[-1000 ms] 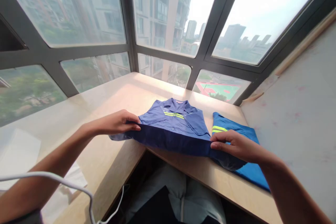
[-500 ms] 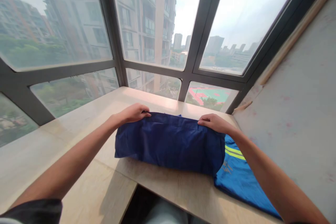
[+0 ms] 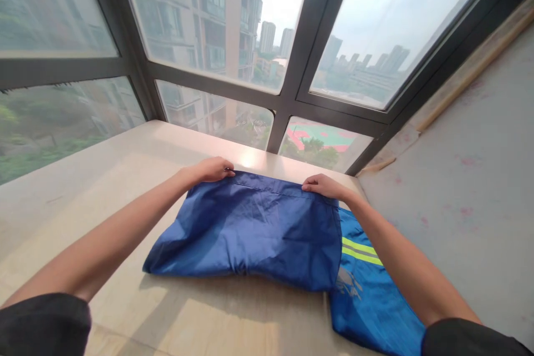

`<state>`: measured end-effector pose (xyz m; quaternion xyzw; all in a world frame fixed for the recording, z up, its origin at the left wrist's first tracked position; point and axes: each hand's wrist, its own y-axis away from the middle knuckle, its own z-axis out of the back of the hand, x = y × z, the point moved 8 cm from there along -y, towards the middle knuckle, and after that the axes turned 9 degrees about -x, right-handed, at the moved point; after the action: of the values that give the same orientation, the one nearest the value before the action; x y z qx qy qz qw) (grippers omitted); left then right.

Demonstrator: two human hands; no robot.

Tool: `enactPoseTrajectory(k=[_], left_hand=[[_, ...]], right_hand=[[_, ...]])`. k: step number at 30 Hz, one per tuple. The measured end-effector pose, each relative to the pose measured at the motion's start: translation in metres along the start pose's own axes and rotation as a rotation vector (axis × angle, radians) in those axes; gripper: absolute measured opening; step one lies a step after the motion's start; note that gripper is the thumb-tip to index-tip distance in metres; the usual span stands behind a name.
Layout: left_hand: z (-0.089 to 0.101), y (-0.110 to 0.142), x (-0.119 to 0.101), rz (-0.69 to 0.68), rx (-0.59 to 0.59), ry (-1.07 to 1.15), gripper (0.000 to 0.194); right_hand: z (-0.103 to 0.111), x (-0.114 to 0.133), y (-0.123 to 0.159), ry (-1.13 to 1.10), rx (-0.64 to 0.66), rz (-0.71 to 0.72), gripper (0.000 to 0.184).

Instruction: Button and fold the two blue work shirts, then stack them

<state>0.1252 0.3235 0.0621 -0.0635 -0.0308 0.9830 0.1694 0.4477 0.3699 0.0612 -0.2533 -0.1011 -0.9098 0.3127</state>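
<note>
A dark blue folded garment (image 3: 254,228) lies over the pale sill, its far edge lifted and a stitched hem running along it. My left hand (image 3: 217,169) pinches that edge near its left corner. Toward the right corner, the fingers of my right hand (image 3: 323,184) grip the same edge. The near side of the cloth rests on the sill, with its left corner spread outward. What kind of garment it is, I cannot tell. Just right of it, partly under my right forearm, is a brighter blue folded garment (image 3: 367,295) with a yellow-and-grey reflective stripe and a grey print.
The pale stone-like sill (image 3: 95,178) runs under both garments. Grey window frames (image 3: 283,105) with glass panes stand behind and to the left. A wall with a faint floral pattern (image 3: 463,200) closes off the right side.
The dark blue garment has tilted back and flattened, its near side spreading toward me and to the left. Both hands keep hold of its edge. The camera view has shifted right.
</note>
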Motion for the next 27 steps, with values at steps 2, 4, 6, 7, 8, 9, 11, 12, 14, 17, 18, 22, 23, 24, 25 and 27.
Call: enactPoseTrajectory(k=[2, 4, 6, 7, 8, 9, 11, 12, 14, 17, 18, 22, 23, 24, 25, 27], left_hand=[[-0.019, -0.018, 0.012, 0.035, 0.029, -0.055, 0.035], [-0.044, -0.033, 0.023, 0.088, 0.059, -0.079, 0.034], [-0.071, -0.042, 0.032, 0.135, 0.077, -0.060, 0.036], [-0.084, -0.044, 0.035, 0.152, 0.081, -0.045, 0.037], [-0.096, -0.044, 0.037, 0.161, 0.082, -0.031, 0.038], [-0.106, -0.043, 0.039, 0.165, 0.080, -0.019, 0.039], [-0.121, -0.038, 0.042, 0.173, 0.072, 0.003, 0.041], [-0.124, -0.035, 0.044, 0.178, 0.065, 0.012, 0.043], [-0.125, -0.030, 0.051, 0.197, 0.037, 0.022, 0.045], [-0.117, -0.024, 0.061, 0.237, -0.028, 0.031, 0.044], [-0.115, -0.022, 0.065, 0.252, -0.048, 0.042, 0.043], [-0.116, -0.012, 0.078, 0.352, -0.075, 0.079, 0.041], [-0.118, -0.009, 0.080, 0.375, -0.073, 0.076, 0.040], [-0.121, -0.006, 0.081, 0.391, -0.069, 0.069, 0.040], [-0.124, -0.002, 0.081, 0.400, -0.075, 0.061, 0.040], [-0.123, 0.004, 0.077, 0.417, -0.133, 0.035, 0.045]], right_hand=[[-0.004, -0.018, -0.022, -0.018, -0.003, -0.019, 0.047], [-0.016, -0.037, -0.042, -0.033, -0.011, -0.046, 0.045], [-0.033, -0.057, -0.057, -0.028, -0.017, -0.076, 0.039], [-0.042, -0.066, -0.062, -0.020, -0.020, -0.089, 0.037], [-0.052, -0.074, -0.066, -0.014, -0.025, -0.097, 0.034], [-0.060, -0.080, -0.068, -0.009, -0.030, -0.101, 0.031], [-0.075, -0.091, -0.069, -0.003, -0.047, -0.099, 0.029], [-0.080, -0.095, -0.069, -0.003, -0.061, -0.097, 0.029], [-0.085, -0.101, -0.067, -0.005, -0.096, -0.094, 0.031], [-0.083, -0.106, -0.066, -0.016, -0.159, -0.092, 0.033], [-0.081, -0.106, -0.067, -0.022, -0.181, -0.089, 0.034], [-0.072, -0.102, -0.073, -0.038, -0.277, -0.085, 0.041], [-0.073, -0.100, -0.075, -0.032, -0.297, -0.091, 0.041], [-0.076, -0.099, -0.076, -0.023, -0.313, -0.098, 0.039], [-0.081, -0.098, -0.077, -0.012, -0.324, -0.104, 0.037], [-0.091, -0.095, -0.078, 0.016, -0.350, -0.111, 0.032]])
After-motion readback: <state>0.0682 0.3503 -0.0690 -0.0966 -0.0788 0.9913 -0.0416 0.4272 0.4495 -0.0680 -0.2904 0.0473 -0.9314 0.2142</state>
